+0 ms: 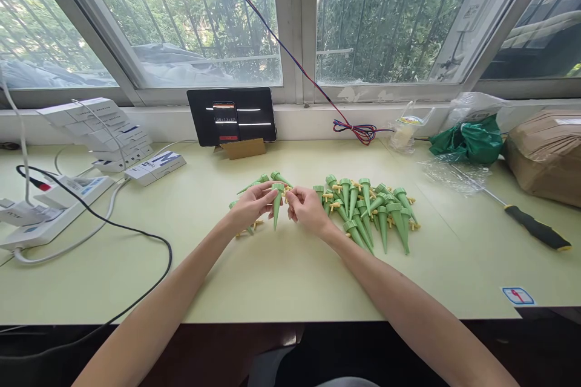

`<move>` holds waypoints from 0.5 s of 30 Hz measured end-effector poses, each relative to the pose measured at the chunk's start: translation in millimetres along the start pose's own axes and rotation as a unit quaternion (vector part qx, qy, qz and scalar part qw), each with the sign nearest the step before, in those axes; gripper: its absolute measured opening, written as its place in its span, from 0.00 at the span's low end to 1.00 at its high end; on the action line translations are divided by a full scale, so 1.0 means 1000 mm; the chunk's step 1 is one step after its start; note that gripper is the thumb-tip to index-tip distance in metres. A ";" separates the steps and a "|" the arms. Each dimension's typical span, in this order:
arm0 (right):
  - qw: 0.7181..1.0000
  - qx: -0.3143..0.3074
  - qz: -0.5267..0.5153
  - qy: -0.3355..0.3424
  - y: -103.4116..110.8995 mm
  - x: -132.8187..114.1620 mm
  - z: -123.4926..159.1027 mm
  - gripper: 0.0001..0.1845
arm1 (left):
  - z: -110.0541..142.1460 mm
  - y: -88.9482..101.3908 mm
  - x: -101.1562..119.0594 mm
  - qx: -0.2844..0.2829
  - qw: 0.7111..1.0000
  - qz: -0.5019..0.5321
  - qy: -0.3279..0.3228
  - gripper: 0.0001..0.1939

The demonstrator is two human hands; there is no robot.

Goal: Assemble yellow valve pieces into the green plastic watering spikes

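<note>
My left hand [251, 205] pinches a green plant watering spike [276, 210] by its ribbed cap, with the point hanging downward. The fingers of my right hand [309, 209] are closed on a small yellow valve [285, 193] at the side of that cap. Whether the valve is fully seated, I cannot tell. Behind and beneath my left hand lie a few more green spikes [260, 181] and loose yellow valves [258, 223], partly hidden. Right of my right hand is a heap of green spikes [382, 222], several of them with yellow valves.
A tablet [250, 110] leans at the window. White boxes [113, 127] and a power strip [59, 211] with cables occupy the left side. On the right are a screwdriver [538, 227], a green bag [469, 140] and a brown package [544, 154]. Coiled wire [356, 131] lies at the back.
</note>
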State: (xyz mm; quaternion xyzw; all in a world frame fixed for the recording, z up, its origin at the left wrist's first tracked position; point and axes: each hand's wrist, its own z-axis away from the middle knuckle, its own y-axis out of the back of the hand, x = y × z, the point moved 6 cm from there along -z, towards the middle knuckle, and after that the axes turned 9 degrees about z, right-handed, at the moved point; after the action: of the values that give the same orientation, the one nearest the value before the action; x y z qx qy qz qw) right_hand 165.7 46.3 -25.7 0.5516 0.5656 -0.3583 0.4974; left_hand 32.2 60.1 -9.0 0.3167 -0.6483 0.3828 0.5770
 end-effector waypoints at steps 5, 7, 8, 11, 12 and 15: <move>0.999 -0.022 -0.040 -0.003 -0.005 0.005 -0.001 0.22 | 0.001 -0.001 0.003 0.002 1.000 0.001 0.004 0.22; 0.999 -0.029 -0.045 -0.002 -0.006 0.007 -0.001 0.23 | 0.001 -0.001 0.002 0.001 1.000 0.004 0.004 0.21; 0.999 -0.032 -0.044 0.000 -0.006 0.007 -0.002 0.23 | 0.001 -0.001 0.002 -0.001 1.000 0.007 0.003 0.21; 0.999 -0.027 -0.017 0.012 -0.004 0.007 -0.002 0.22 | 0.000 -0.002 0.000 -0.006 1.000 0.016 0.003 0.21; 1.000 -0.020 0.001 0.019 -0.003 0.006 -0.001 0.22 | 0.000 -0.002 -0.001 -0.007 1.000 0.019 0.003 0.21; 0.997 0.007 0.066 0.045 0.002 -0.001 0.000 0.19 | -0.001 -0.003 -0.002 -0.007 1.000 0.026 0.003 0.21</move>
State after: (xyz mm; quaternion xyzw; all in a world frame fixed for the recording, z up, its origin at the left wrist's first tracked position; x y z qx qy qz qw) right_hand 167.8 46.3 -24.8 0.6071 0.5471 -0.3031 0.4903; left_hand 35.1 59.7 -10.2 0.2944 -0.6572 0.3939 0.5712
